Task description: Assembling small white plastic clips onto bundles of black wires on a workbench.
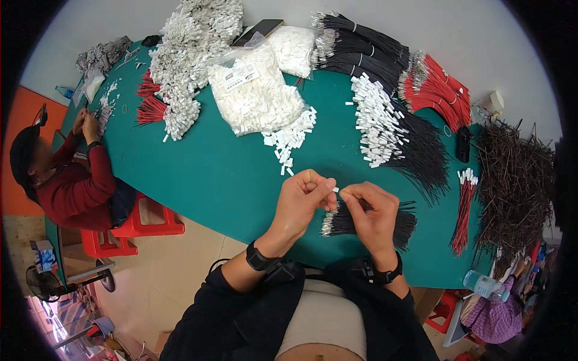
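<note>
My left hand (306, 201) pinches a small white plastic connector housing (335, 189) between thumb and forefinger. Close against it, the fingertips of my right hand (370, 213) are pressed together; whatever they hold is too small to make out. Beneath both hands lies a bundle of black wires (406, 225) with metal-tipped ends toward the left, partly hidden by the right hand. Loose white housings (292, 138) spill from a clear plastic bag (256, 90) beyond my left hand. Farther right, black wires (424, 147) bear a pile of white housings (376, 120) on their ends.
Bundled black wires (367, 45) and red wires (442, 90) lie along the green table's (211, 174) far side. A brown wire heap (515, 186), a small red bundle (463, 210) and a plastic bottle (484, 284) are at right. A co-worker (72, 174) sits at left.
</note>
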`<control>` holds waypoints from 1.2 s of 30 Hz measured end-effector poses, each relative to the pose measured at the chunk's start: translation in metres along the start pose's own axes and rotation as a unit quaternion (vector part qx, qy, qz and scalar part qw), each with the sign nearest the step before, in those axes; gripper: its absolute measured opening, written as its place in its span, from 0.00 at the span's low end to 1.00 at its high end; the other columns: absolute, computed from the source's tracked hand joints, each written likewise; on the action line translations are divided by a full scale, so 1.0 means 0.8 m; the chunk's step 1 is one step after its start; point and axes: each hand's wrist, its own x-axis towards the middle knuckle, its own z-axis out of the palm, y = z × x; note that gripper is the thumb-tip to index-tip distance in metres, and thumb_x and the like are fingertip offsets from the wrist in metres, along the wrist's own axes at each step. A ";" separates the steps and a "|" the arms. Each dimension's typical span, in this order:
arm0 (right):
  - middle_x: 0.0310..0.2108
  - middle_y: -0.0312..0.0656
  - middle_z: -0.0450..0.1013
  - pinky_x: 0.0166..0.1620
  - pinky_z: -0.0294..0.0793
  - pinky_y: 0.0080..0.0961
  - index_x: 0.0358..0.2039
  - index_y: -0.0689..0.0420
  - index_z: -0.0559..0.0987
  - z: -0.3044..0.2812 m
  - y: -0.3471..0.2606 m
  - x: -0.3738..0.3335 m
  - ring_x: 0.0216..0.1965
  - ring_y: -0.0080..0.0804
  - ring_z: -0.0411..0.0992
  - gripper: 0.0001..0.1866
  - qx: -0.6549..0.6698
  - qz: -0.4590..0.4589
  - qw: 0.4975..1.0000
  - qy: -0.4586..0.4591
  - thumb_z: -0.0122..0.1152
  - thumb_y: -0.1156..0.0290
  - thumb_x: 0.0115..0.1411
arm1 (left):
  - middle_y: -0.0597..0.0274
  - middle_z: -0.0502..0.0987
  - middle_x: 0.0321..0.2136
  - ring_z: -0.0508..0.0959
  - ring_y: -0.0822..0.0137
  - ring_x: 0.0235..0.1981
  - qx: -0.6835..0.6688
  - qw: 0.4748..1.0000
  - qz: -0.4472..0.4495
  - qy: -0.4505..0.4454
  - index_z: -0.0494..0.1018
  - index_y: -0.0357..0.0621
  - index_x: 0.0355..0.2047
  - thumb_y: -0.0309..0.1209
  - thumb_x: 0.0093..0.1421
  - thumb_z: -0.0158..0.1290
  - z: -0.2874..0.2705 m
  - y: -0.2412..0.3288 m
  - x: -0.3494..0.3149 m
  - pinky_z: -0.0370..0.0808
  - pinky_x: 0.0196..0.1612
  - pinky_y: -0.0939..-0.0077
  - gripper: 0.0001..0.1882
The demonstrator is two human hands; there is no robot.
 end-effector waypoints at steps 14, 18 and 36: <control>0.27 0.41 0.80 0.29 0.70 0.20 0.34 0.66 0.83 -0.006 0.005 0.009 0.25 0.22 0.73 0.02 0.086 0.065 0.992 -0.059 0.66 0.80 0.61 | 0.62 0.80 0.25 0.79 0.73 0.25 0.002 0.999 0.026 -0.033 0.73 0.42 0.34 0.29 0.70 0.57 -0.008 0.002 0.005 0.74 0.31 0.81 0.08; 0.27 0.44 0.80 0.30 0.72 0.24 0.33 0.66 0.83 -0.030 0.006 0.017 0.24 0.30 0.75 0.03 -0.016 0.023 0.997 -0.074 0.67 0.79 0.60 | 0.62 0.81 0.29 0.79 0.73 0.28 0.090 0.995 0.042 -0.019 0.76 0.38 0.40 0.30 0.70 0.57 -0.027 0.017 0.010 0.74 0.33 0.78 0.07; 0.31 0.45 0.75 0.42 0.75 0.42 0.32 0.61 0.82 -0.021 0.050 0.006 0.38 0.48 0.74 0.05 -0.208 -0.044 0.939 -0.271 0.69 0.76 0.54 | 0.59 0.76 0.32 0.74 0.54 0.39 0.653 0.698 0.289 0.050 0.82 0.43 0.38 0.23 0.49 0.68 -0.092 0.035 0.054 0.73 0.44 0.61 0.14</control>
